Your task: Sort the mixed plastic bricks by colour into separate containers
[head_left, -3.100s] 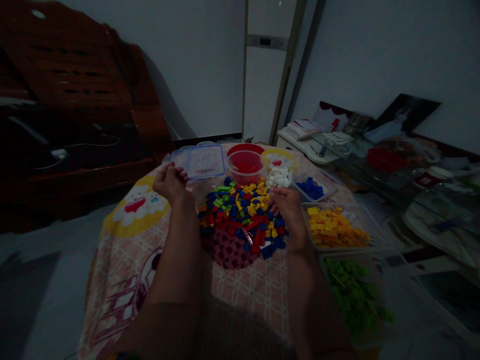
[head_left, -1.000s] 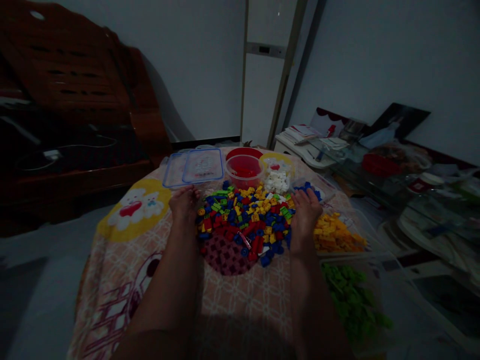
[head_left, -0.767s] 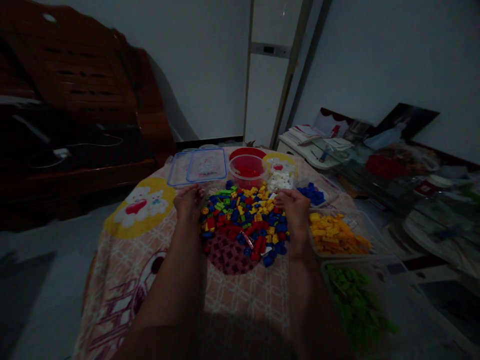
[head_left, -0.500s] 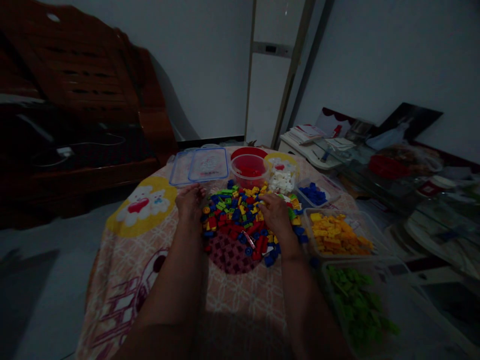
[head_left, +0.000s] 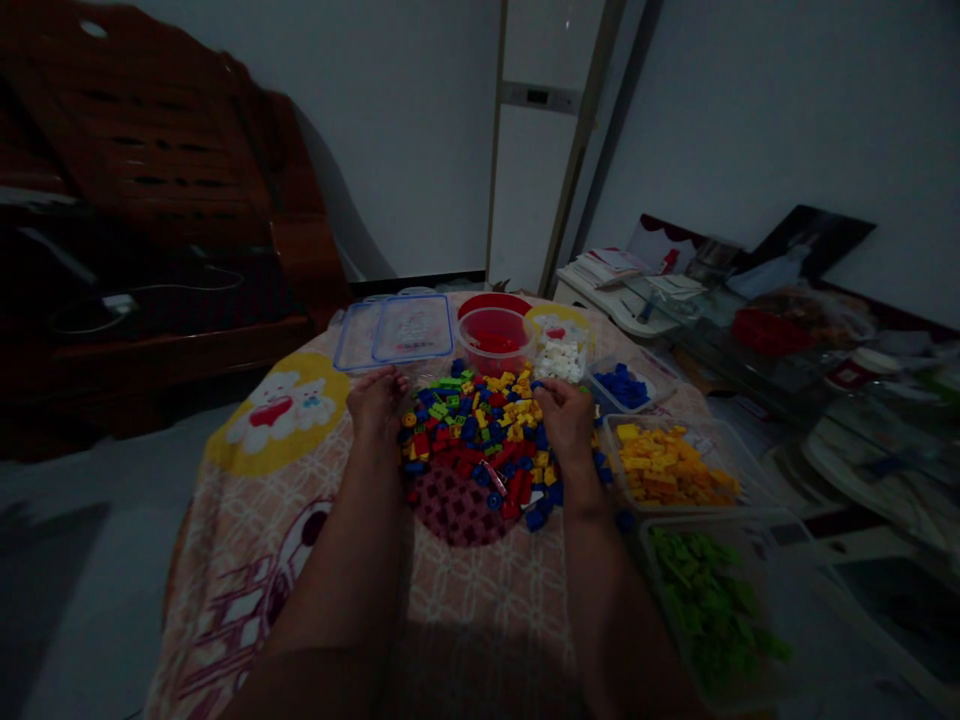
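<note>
A mixed heap of toy building bricks (head_left: 480,425) in red, blue, yellow and green lies on the cloth between my hands. My left hand (head_left: 375,402) rests at the heap's left edge, its fingers curled in; what they hold, if anything, is hidden. At the right side of the heap, my right hand (head_left: 568,418) has its thumb and fingers pinched together. A bit of blue shows at its fingertips, but I cannot tell whether it is held or lies behind. White bricks (head_left: 561,360) form a small pile just beyond this hand.
Along the right stand clear boxes of blue bricks (head_left: 622,384), yellow bricks (head_left: 671,465) and green bricks (head_left: 709,595). Behind the heap are a round clear tub (head_left: 495,350) with red pieces, a red bowl (head_left: 491,300) and blue-rimmed lids (head_left: 412,328). A cluttered glass table (head_left: 885,440) stands farther right.
My right hand has moved a little to the right across the heap, its fingers drawn closer together. My left hand has stayed nearly still. The whole view has shifted slightly.
</note>
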`<move>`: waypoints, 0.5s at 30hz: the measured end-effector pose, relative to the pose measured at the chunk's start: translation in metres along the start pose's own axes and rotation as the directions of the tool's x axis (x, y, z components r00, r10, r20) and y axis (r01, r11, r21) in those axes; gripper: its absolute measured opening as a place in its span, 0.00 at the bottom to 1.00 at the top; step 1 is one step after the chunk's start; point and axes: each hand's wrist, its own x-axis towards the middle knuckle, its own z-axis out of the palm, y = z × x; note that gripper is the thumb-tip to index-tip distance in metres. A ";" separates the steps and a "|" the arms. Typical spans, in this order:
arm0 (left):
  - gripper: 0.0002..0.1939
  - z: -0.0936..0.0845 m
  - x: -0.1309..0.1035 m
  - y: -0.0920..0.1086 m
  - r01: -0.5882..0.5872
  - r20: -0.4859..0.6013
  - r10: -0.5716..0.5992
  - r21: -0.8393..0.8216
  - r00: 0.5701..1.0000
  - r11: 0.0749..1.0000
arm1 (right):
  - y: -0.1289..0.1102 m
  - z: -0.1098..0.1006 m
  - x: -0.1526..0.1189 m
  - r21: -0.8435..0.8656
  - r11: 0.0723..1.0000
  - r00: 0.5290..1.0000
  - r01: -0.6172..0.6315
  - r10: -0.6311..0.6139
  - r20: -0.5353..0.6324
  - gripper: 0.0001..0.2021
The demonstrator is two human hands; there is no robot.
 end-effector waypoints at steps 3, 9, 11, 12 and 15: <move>0.10 0.002 -0.001 0.000 0.007 -0.014 -0.007 -0.013 1.000 1.000 | 0.004 -0.005 0.006 0.257 0.956 0.977 -0.144 0.179 -0.120 0.12; 0.09 0.003 -0.002 -0.001 0.001 -0.012 -0.001 -0.008 1.000 1.000 | 0.026 -0.026 0.018 0.632 0.759 0.861 -0.156 0.418 -0.290 0.15; 0.09 0.003 -0.002 -0.002 -0.005 -0.002 0.004 -0.008 1.000 1.000 | 0.032 -0.032 0.020 0.648 0.756 0.852 -0.092 0.397 -0.342 0.19; 0.09 0.003 -0.002 -0.002 -0.003 -0.001 0.003 -0.008 1.000 1.000 | 0.034 -0.034 0.021 0.643 0.764 0.848 -0.064 0.382 -0.369 0.22; 0.09 0.002 -0.001 -0.003 0.007 -0.002 -0.007 -0.003 1.000 1.000 | 0.036 -0.034 0.022 0.615 0.788 0.829 -0.024 0.360 -0.428 0.33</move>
